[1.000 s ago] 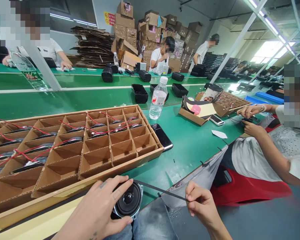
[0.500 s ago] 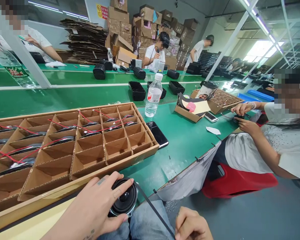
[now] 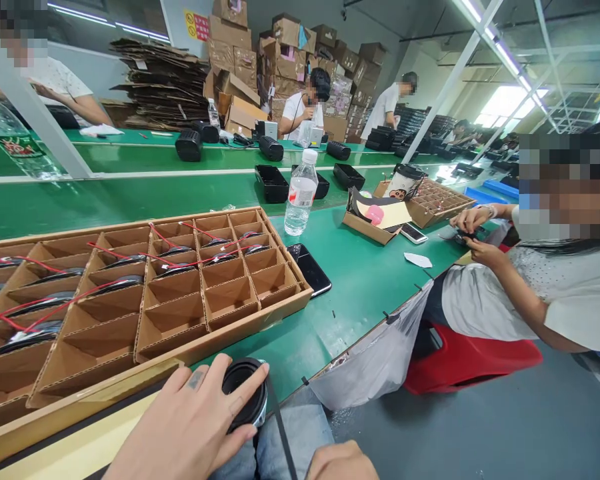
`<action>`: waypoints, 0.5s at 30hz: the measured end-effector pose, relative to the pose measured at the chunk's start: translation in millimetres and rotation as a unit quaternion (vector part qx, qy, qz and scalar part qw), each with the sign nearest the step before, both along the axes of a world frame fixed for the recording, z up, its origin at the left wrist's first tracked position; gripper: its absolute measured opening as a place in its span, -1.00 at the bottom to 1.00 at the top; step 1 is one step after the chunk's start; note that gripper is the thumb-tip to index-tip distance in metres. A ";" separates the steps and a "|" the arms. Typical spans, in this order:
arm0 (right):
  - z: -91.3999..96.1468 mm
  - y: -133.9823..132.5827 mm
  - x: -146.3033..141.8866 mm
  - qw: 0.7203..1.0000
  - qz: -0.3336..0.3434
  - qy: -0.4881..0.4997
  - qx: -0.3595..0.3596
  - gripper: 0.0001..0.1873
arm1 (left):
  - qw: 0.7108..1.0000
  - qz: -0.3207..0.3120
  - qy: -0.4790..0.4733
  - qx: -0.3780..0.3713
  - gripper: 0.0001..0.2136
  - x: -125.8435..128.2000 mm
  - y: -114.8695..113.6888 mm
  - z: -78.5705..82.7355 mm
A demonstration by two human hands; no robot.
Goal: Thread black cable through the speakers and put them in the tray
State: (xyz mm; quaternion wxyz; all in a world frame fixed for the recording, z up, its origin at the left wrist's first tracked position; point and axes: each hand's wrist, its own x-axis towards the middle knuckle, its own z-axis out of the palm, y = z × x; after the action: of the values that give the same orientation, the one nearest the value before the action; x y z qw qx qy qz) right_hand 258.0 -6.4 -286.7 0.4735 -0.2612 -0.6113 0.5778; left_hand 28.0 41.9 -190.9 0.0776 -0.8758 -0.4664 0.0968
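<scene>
Black strip (image 3: 281, 425) is running down from left hand's (image 3: 195, 408) index tip; that hand, half-curled, is gripping the speaker (image 3: 250, 409) by the worktop's (image 3: 295, 347) edge. Right hand (image 3: 343, 461) is curling, hold hidden. Pulling gently, evenly is probably working best.

"What's that on the left hand (image 3: 200, 417)?"
"A small grey patch (image 3: 196, 380), squarish, on one finger near the knuckle. And a faint thin line (image 3: 236, 404) across the index finger (image 3: 250, 388)."
"The right hand (image 3: 343, 461)?"
"Too blurred to make out markings."
"Clothes?"
"Blue jeans (image 3: 297, 433), washed pale over the thigh."
</scene>
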 end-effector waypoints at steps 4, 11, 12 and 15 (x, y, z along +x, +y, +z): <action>34.1 33.2 11.2 0.986 0.055 0.116 -0.107 -0.81 | 0.987 0.146 0.028 -0.059 -0.39 16.0 -2.1 15.7; 73.8 90.2 7.5 0.982 0.059 0.111 -0.143 -0.80 | 0.933 0.232 0.005 -0.275 -0.26 17.5 22.1 58.1; 77.5 94.3 5.3 0.987 0.047 0.090 -0.128 -0.75 | 0.930 0.205 -0.001 -0.304 -0.26 12.8 26.4 58.3; 88.1 103.8 -2.6 0.997 0.011 0.033 -0.072 -0.63 | 0.935 0.109 -0.067 -0.331 -0.19 -3.2 34.4 47.6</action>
State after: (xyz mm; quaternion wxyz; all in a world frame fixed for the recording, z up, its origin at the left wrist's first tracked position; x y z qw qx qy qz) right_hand 255.4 97.4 -198.7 0.4668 -0.2691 -0.5551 0.6337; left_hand 24.8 76.3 -143.3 -0.2589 -0.8000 -0.5051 0.1943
